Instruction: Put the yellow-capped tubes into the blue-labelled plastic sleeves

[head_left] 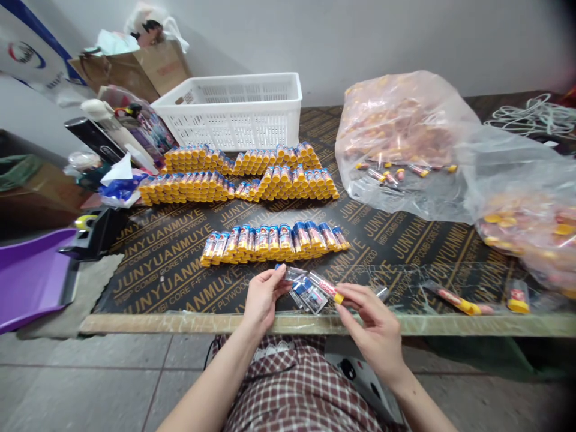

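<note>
My left hand (264, 298) pinches the edge of a clear plastic wrapper (294, 275) with a blue end. In the fingertips of my right hand (371, 318) is a small clear tube (324, 286) with a yellow cap and reddish contents, held by the cap end and pointing toward the wrapper. Below both lie several flat printed wrappers (310, 298) near the table's front edge. Just beyond my hands, a row of wrapped tubes (270, 240) with blue labels and yellow caps is stacked on the dark board.
More stacked tubes (189, 187) stand before a white plastic basket (234, 123). At right are a large clear bag (400, 120) of tubes and another bag (531, 222). Loose tubes (454, 299) lie front right. A tape dispenser (92, 231) and purple dustpan (36, 276) are at left.
</note>
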Available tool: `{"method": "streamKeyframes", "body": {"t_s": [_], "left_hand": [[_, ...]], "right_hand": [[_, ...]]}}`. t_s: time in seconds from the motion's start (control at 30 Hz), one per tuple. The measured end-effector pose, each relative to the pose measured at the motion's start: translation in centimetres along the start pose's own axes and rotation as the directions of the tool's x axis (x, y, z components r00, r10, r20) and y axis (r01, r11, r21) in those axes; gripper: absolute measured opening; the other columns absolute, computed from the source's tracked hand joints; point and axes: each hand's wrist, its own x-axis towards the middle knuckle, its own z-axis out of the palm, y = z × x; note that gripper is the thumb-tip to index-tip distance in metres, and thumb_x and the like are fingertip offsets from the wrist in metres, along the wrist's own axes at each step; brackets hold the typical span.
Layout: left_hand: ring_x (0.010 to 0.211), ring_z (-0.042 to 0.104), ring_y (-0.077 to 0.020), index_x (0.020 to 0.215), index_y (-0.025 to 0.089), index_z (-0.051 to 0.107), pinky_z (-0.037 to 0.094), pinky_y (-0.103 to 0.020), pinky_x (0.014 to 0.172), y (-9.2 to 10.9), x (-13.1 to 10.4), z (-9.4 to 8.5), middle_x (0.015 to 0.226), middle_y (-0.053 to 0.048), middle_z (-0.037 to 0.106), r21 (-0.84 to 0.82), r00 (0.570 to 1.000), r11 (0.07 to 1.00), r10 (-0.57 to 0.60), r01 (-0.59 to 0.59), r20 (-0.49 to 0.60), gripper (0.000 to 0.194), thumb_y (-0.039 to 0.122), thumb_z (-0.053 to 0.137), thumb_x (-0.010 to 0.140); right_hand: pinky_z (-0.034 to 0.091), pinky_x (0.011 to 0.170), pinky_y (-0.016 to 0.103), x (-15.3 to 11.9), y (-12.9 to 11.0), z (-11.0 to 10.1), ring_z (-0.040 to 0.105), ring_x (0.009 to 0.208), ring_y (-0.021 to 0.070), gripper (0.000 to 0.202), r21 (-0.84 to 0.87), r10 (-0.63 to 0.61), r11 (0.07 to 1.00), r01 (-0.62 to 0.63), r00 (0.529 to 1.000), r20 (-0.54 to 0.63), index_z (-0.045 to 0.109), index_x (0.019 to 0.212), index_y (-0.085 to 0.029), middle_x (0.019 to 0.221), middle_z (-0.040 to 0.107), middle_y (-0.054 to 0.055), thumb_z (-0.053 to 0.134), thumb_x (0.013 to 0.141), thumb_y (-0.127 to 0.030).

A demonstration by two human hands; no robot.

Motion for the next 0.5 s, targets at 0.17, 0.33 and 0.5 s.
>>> {"method": "streamKeyframes", "body": {"t_s": [0.17,0.33,0.5], "left_hand": [[0.054,0.059,-0.0091,0.062,0.011,0.066,0.050,-0.021,0.058,-0.2,-0.3,0.3,0.058,-0.001,0.065,0.020,1.000,1.000,0.021,-0.021,0.008,0.033,0.037,0.084,0.051],[0.065,0.061,-0.0108,0.075,0.012,0.068,0.051,-0.023,0.063,-0.2,-0.9,0.8,0.073,-0.003,0.069,0.012,0.993,0.998,0.054,-0.056,0.108,0.032,0.033,0.082,0.056],[0.063,0.063,-0.0118,0.080,0.011,0.067,0.051,-0.023,0.062,0.3,-1.6,1.0,0.072,-0.004,0.069,0.035,0.985,0.999,-0.001,-0.005,0.175,0.035,0.029,0.084,0.055]], "right_hand": [[0.051,0.088,0.038,-0.1,-0.1,0.4,0.059,0.102,0.0211,0.027,0.008,-0.012,1.000,0.012,0.998,0.062,0.064,0.109,-0.027,0.108,0.062,0.007,0.057,0.085,-0.016],[0.050,0.092,0.040,-0.2,0.0,1.2,0.059,0.105,0.0211,0.029,0.052,-0.024,0.999,0.015,0.985,0.170,0.064,0.111,-0.028,0.112,0.061,0.007,0.053,0.087,-0.015],[0.055,0.075,0.031,-0.2,0.2,1.8,0.062,0.088,0.0179,0.029,0.085,-0.114,0.991,0.101,0.978,0.173,0.065,0.108,-0.029,0.094,0.063,0.004,0.059,0.084,-0.014]]}}
